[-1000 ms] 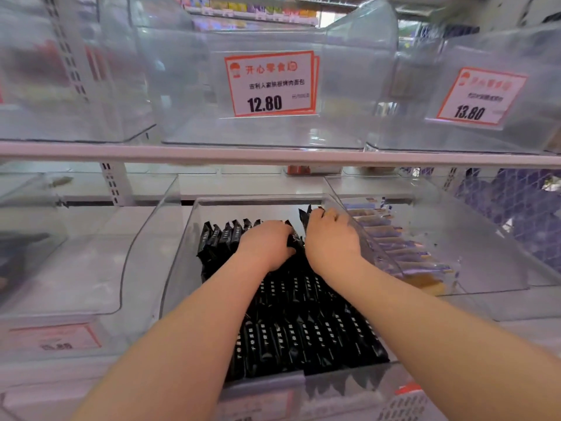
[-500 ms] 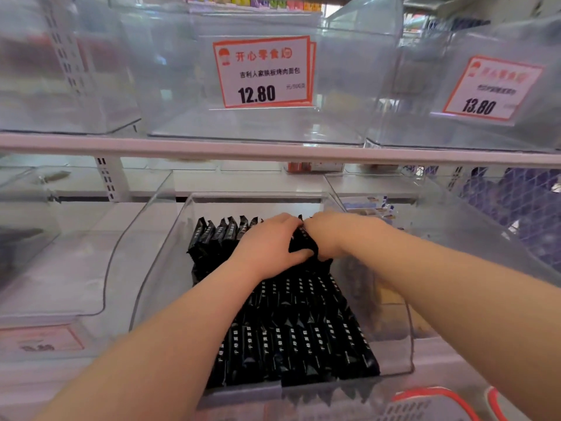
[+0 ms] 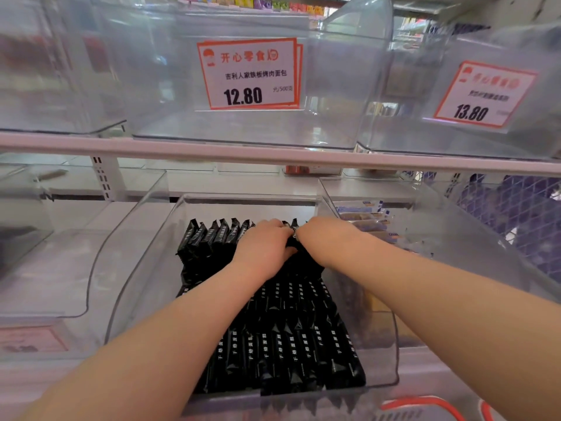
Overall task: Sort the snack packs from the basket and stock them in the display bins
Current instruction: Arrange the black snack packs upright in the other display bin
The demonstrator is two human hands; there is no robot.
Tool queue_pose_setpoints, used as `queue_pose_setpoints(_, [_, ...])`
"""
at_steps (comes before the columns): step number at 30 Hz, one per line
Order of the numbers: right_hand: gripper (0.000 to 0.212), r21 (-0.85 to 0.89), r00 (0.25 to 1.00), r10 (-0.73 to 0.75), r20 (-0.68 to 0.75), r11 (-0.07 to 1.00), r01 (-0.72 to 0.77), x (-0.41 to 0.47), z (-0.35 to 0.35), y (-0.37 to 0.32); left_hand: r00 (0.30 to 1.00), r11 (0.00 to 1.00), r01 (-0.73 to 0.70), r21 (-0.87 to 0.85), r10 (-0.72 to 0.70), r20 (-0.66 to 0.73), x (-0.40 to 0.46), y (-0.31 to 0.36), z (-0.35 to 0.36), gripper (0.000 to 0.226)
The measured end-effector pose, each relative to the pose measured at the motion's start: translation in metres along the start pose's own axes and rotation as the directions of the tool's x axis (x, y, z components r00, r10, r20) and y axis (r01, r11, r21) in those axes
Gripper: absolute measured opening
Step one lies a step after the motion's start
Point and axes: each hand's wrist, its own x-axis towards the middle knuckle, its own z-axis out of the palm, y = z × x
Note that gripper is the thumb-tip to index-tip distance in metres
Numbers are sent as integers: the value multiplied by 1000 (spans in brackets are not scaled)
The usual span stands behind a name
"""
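Rows of black snack packs (image 3: 285, 335) fill a clear display bin (image 3: 136, 287) on the lower shelf. Both my hands reach into the back of that bin. My left hand (image 3: 263, 247) lies over the back row of upright black packs (image 3: 212, 235), fingers curled down onto them. My right hand (image 3: 321, 235) meets it from the right, fingers bent round the top of a black pack between the two hands. The fingertips of both hands are partly hidden by each other.
The bin to the right (image 3: 455, 247) holds light blue-and-tan packs (image 3: 364, 214). Clear bins with price tags 12.80 (image 3: 249, 74) and 13.80 (image 3: 485, 95) stand on the upper shelf (image 3: 273, 156). A red basket rim (image 3: 425, 404) shows at the bottom right. Another clear bin (image 3: 45, 268) sits left.
My right hand has swung left from the bin's right wall to meet my left hand over the back row. The view has moved closer and slightly right.
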Motion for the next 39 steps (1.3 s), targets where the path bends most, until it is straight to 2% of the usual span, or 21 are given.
queue_pose_setpoints(3, [33,-37,999,-33,18,999,34,7,0,-5,988,996,-90,9,88,126,-1,-8,-11,35])
queue_pose_setpoints(5, [33,-70,999,-49,-23,996,47,12,0,-6,969,985,-151,86,130,210,-4,-13,-22,37])
queue_pose_setpoints(8, [34,-94,995,-34,-96,995,25,17,-1,-4,965,925,-193,327,119,232,-10,-22,-41,35])
queue_pose_setpoints(11, [27,-22,1000,-8,-18,1000,8,15,-2,-5,975,905,-122,407,32,220,-18,-34,-51,36])
queue_pose_setpoints(13, [18,8,1000,4,-4,1000,-4,10,-2,-7,967,918,-56,393,-48,250,-22,-39,-53,41])
queue_pose_setpoints(16, [30,37,998,52,-19,998,-52,4,3,-11,957,943,9,332,-105,271,-21,-40,-52,49])
queue_pose_setpoints(19, [32,-18,992,111,-64,993,-113,6,10,-22,965,953,66,297,-137,226,-19,-39,-47,54])
queue_pose_setpoints(22, [30,-77,984,113,-140,989,-125,12,11,-29,971,937,84,339,-153,183,-14,-35,-42,50])
queue_pose_setpoints(25, [30,-42,969,123,-212,990,-135,14,14,-28,973,930,117,349,-179,149,-8,-33,-41,47])
queue_pose_setpoints(27, [34,-16,967,135,-215,990,-142,13,15,-29,973,937,103,333,-164,163,-8,-35,-42,48])
queue_pose_setpoints(29, [47,10,977,126,-171,992,-126,14,14,-29,962,952,40,304,-119,246,-10,-40,-49,51])
queue_pose_setpoints(32, [56,161,992,13,-128,987,8,18,8,-34,931,959,-4,282,-100,352,-16,-50,-64,58])
queue_pose_setpoints(34, [56,189,984,-37,-175,979,71,21,12,-45,921,935,-21,354,-120,372,-18,-56,-69,57])
queue_pose_setpoints(36, [55,182,965,0,-261,982,49,24,19,-55,913,907,-34,419,-142,381,-20,-59,-69,55])
queue_pose_setpoints(39, [56,126,940,17,-340,992,28,30,23,-58,916,912,-21,410,-147,374,-20,-62,-66,50])
